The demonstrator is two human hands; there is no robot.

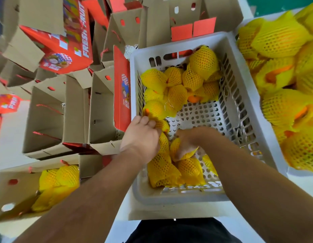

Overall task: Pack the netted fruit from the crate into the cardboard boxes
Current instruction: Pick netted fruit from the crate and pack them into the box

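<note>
Both hands were in the crate (240, 95): left hand (141, 135) pinched one netted fruit (162, 142), right hand (185, 142) curled round another. One box (15, 195) held fruit; adjacent boxes (46, 120) empty. Fruit remained along crate's left edge.

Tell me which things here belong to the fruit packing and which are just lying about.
In the job: left hand, right hand, grey crate, netted fruit, open cardboard boxes, part-filled box.
Lying about: second crate of fruit, folded red boxes.
</note>
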